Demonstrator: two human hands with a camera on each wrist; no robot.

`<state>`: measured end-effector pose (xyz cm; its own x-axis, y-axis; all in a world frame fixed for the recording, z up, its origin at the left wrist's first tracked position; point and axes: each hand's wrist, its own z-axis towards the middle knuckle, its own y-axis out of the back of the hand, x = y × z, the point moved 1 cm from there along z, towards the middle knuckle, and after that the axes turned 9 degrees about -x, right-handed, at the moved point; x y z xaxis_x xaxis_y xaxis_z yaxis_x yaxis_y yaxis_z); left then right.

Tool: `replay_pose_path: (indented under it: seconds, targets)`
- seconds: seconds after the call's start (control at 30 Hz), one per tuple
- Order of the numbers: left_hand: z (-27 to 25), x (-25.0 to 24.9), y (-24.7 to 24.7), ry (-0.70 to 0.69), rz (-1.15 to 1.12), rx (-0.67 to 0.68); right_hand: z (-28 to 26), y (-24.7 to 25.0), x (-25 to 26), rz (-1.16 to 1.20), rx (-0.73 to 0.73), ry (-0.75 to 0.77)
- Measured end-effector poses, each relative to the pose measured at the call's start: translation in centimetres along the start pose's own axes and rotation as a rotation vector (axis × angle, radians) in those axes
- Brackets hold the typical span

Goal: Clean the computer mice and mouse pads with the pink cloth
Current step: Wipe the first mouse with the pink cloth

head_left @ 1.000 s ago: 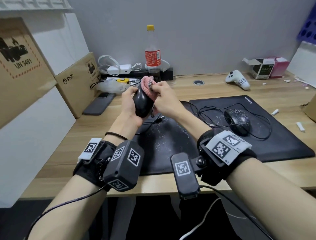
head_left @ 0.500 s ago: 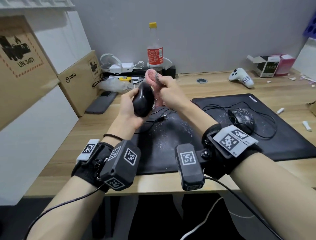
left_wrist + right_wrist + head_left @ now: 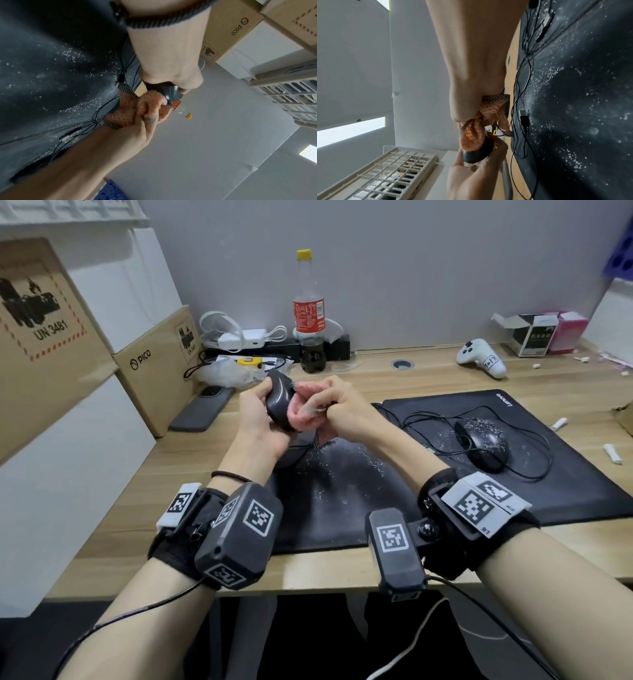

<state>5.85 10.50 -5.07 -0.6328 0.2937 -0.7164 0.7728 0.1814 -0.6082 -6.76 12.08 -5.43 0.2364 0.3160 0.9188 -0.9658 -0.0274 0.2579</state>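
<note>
Left hand [image 3: 255, 419] grips the black mouse [image 3: 279, 402] above the surface while right hand [image 3: 342, 414] clutches the pink cloth [image 3: 305, 414] against it; firm, overlapping strokes appear advisable.

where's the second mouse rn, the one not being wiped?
Head view, right side: the speckled black wired mouse sits on the right-hand black mouse pad, inside its own cable loop, right of both hands.

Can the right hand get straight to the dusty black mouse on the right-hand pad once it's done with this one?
Probably yes: the dusty black mouse sits uncovered on the black Lenovo pad, only its own cable looped around it. The right hand is occupied gripping the pink cloth.
</note>
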Motion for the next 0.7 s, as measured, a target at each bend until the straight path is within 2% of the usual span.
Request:
replay_pose_path:
  seconds: [0.1,0.17,0.3,0.4,0.47,0.57,0.7]
  targets:
    - [0.3,0.0,-0.1,-0.051,0.089,-0.035,0.8,1.0,0.3,0.229,-0.259,-0.043]
    - [0.3,0.7,0.0,-0.048,0.141,-0.035,1.9,1.0,0.6,0.264,-0.333,-0.032]
    - [0.3,1.9,0.0,-0.096,0.130,0.043,3.2,-0.2,0.1,0.162,-0.295,-0.027]
    - [0.7,2.0,0.3,-0.142,0.096,0.034,2.5,-0.2,-0.8,0.038,-0.352,0.081]
    - [0.9,2.0,0.4,-0.153,0.090,0.035,2.0,-0.1,-1.2,0.100,-0.382,0.093]
    - [1.0,2.2,0.3,-0.137,0.072,0.030,1.5,-0.2,-1.3,0.296,-0.368,0.030]
    - [0.9,2.7,0.3,-0.137,0.116,0.045,0.8,0.4,-1.2,0.358,-0.347,-0.054]
